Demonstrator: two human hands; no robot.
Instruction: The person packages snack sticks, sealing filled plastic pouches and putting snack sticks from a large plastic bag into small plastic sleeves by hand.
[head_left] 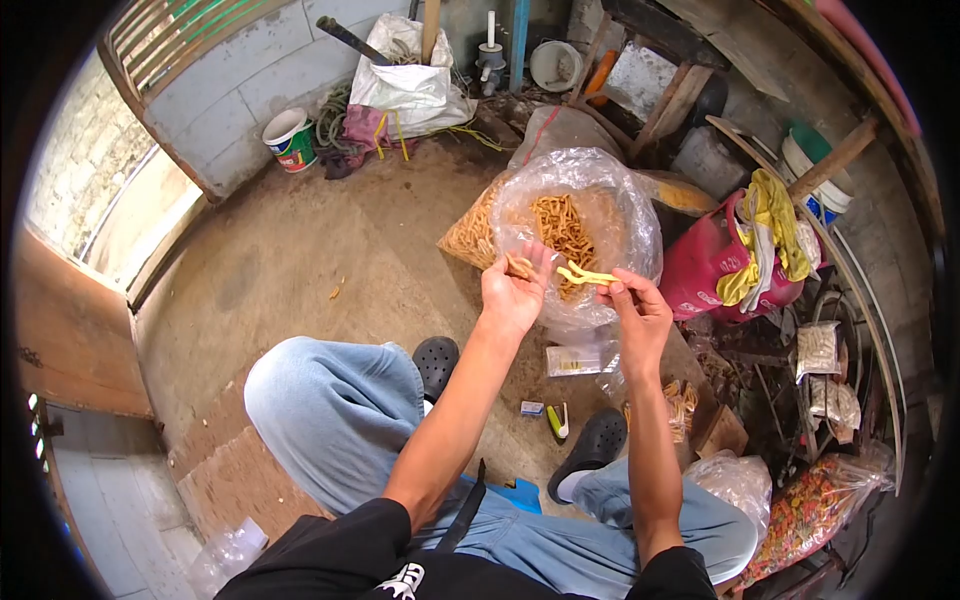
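A large clear plastic bag (628, 215) stands open on the floor in front of me, with brown curled snack sticks (565, 228) inside. My left hand (513, 300) is palm up at the bag's near side, its fingers curled round a few brown snack pieces (520, 266). Clear plastic shows by its fingertips, but I cannot tell if it is a separate small bag. My right hand (640, 308) pinches slim yellow tongs (588, 277) between thumb and fingers. The two prongs point left, toward my left hand, above the bag's near edge.
A pack of clear plastic (578, 360), a small blue box (532, 408) and a green stapler-like item (557, 422) lie between my feet. Pink gas cylinders (700, 262) stand right, draped with yellow gloves (770, 230). A paint bucket (289, 140) and white sack (410, 85) stand behind.
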